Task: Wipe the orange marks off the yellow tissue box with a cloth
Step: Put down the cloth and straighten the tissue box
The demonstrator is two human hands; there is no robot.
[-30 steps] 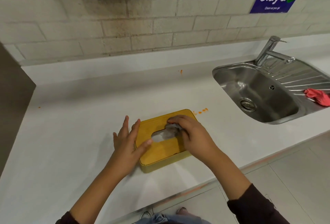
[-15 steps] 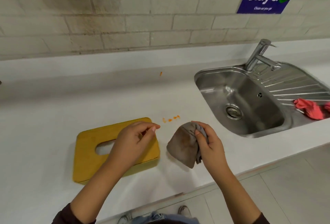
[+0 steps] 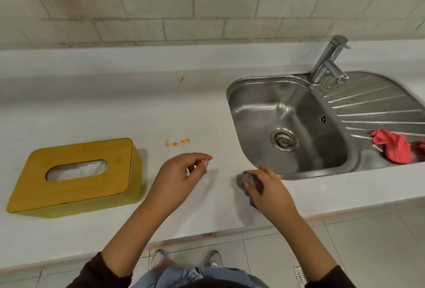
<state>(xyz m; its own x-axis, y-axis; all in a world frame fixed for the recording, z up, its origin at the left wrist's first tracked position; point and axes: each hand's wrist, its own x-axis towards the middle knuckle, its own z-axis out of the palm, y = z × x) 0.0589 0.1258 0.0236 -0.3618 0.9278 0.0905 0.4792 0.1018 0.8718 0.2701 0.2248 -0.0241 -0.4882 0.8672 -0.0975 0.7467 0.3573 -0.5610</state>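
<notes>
The yellow tissue box (image 3: pixel 76 177) lies flat on the white counter at the left, a white tissue showing in its oval slot. No orange marks show on its lid. My left hand (image 3: pixel 181 177) hovers to the right of the box, apart from it, fingers loosely curled and holding nothing. My right hand (image 3: pixel 266 189) is shut on a bunched grey cloth (image 3: pixel 249 182), pressed down on the counter just in front of the sink's near rim.
Orange smears (image 3: pixel 177 142) mark the counter between box and sink, and one more spot (image 3: pixel 181 79) lies near the back wall. The steel sink (image 3: pixel 253 85) with its tap (image 3: pixel 328 60) fills the right side. A pink cloth (image 3: pixel 393 147) lies on the drainboard.
Both hands left the tissue box. My right hand carried the grey cloth rightward and lowered it onto the counter by the sink. My left hand let go of the box and moved right.
</notes>
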